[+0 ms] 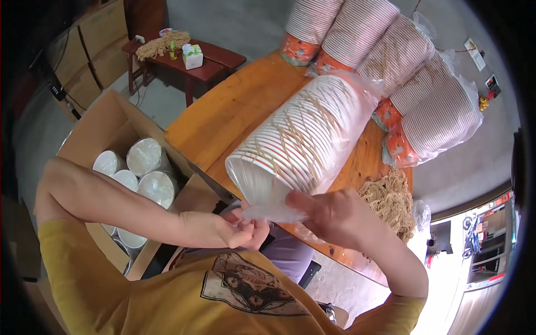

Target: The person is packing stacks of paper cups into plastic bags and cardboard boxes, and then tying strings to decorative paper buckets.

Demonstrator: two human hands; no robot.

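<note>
A long stack of nested white paper cups [301, 137], criss-crossed with rubber bands, lies on its side on the orange wooden table [234, 106] inside a clear plastic bag [268, 209]. My left hand [231, 229] pinches the loose bag end below the stack's open mouth. My right hand [329, 215] grips the same plastic on the right, just under the stack's rim.
Several more bagged cup stacks [391, 61] lie at the table's far side. A heap of tan rubber bands [391, 198] sits by my right hand. An open cardboard box [111, 139] holding white stacks [145, 167] stands at my left. A dark red side table [190, 56] is beyond.
</note>
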